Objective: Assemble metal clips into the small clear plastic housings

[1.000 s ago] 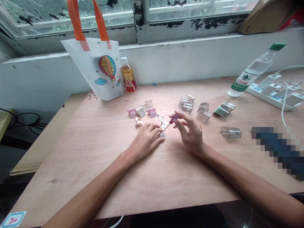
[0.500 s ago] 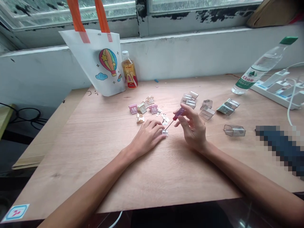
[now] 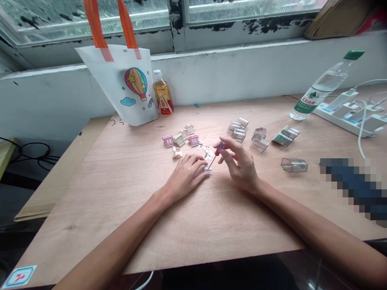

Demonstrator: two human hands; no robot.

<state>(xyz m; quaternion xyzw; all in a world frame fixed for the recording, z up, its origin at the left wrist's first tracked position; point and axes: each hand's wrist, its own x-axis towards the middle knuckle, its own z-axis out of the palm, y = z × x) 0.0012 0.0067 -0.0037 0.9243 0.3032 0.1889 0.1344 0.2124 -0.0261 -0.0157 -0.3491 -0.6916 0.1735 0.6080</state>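
Note:
My right hand (image 3: 242,165) grips the purple-red handle of a small screwdriver (image 3: 219,148), its thin shaft slanting down to the left. The screwdriver's tip meets a small clear pencil sharpener piece (image 3: 208,170) on the tabletop. My left hand (image 3: 189,171) lies palm down, with thumb and fingertips closed against the left side of that piece. Just beyond the fingers is a little pile of metal sharpener blades (image 3: 208,151). Pink (image 3: 168,141), yellowish and cream plastic sharpener pieces form a group behind my left hand.
Clear grey plastic sharpener cases (image 3: 260,141) lie to the right, one (image 3: 294,165) nearer me. At the back stand a white bag (image 3: 133,88), a tea bottle (image 3: 163,94) and a tilted water bottle (image 3: 320,88). A power strip (image 3: 347,117) with white cables occupies the back right.
The view has shifted slightly. The screwdriver's handle is a little more upright and nearer my left hand; its tip stays at the clear piece. My left hand keeps its hold.

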